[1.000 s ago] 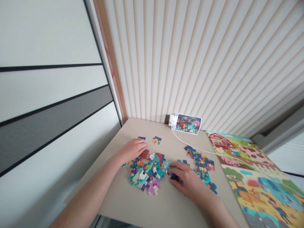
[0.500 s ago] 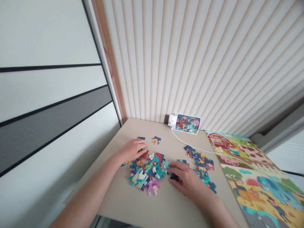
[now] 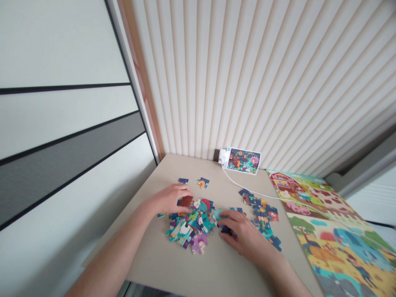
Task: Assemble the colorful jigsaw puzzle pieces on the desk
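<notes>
A heap of loose jigsaw puzzle pieces (image 3: 192,227) lies on the table, mostly teal, white and purple. At its upper left edge, my left hand (image 3: 171,199) has its fingers and thumb closed around a brown puzzle piece (image 3: 185,201). My right hand (image 3: 244,233) rests at the heap's right side with its fingers apart. Dark pieces (image 3: 228,230) show between its thumb and fingers, partly covered by the hand. Beyond my right hand is a joined strip of puzzle (image 3: 261,210), dark blue with orange and green parts.
Two single pieces, a dark one (image 3: 183,180) and one with an orange shape (image 3: 203,183), lie farther back. A picture card (image 3: 243,161) leans near a white charger (image 3: 222,156), whose cable (image 3: 247,190) runs right across a farm-and-animal picture (image 3: 334,243). A pleated blind (image 3: 216,82) stands behind.
My left hand's fingers have shifted slightly, with the thumb now lower and the brown piece between thumb and fingers. The right hand stays in place.
</notes>
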`<state>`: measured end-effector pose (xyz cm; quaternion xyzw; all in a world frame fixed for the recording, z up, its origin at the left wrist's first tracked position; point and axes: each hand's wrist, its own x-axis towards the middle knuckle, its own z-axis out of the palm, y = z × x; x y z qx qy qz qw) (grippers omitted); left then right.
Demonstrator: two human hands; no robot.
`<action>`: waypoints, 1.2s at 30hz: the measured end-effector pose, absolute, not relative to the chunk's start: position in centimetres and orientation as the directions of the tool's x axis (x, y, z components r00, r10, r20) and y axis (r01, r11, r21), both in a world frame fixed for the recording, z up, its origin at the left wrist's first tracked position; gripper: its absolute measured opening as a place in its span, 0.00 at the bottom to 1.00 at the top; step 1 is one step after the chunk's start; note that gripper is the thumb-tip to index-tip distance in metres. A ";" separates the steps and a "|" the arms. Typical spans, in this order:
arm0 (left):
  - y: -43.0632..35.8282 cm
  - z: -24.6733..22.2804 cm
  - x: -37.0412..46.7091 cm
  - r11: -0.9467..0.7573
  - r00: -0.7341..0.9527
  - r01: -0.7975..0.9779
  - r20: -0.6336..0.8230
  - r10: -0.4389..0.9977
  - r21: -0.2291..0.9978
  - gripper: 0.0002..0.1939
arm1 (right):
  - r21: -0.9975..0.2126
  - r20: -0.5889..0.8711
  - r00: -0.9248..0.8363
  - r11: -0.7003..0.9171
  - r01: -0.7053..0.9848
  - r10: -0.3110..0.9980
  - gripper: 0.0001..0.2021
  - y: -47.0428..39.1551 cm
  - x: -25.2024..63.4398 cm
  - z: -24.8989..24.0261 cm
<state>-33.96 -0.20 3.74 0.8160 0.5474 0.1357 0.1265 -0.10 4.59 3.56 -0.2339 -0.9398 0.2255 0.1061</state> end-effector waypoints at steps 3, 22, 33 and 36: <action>-0.2 3.7 -33.9 -0.372 0.370 0.857 0.077 0.926 0.358 0.25 | -0.473 0.101 -0.867 0.791 0.389 0.487 0.12 4.6 -0.1 3.6; -0.3 4.5 -34.9 -0.355 0.313 0.872 0.175 0.934 0.337 0.18 | -0.466 0.106 -0.862 0.790 0.398 0.496 0.12 4.7 0.0 3.3; -0.5 4.7 -36.9 -0.308 0.263 0.881 0.169 0.950 0.359 0.21 | -0.466 0.101 -0.864 0.791 0.397 0.493 0.12 4.7 0.0 3.3; -0.6 4.9 -36.7 -0.309 0.270 0.869 0.153 0.951 0.387 0.19 | -0.469 0.108 -0.866 0.793 0.389 0.489 0.12 4.7 0.0 3.3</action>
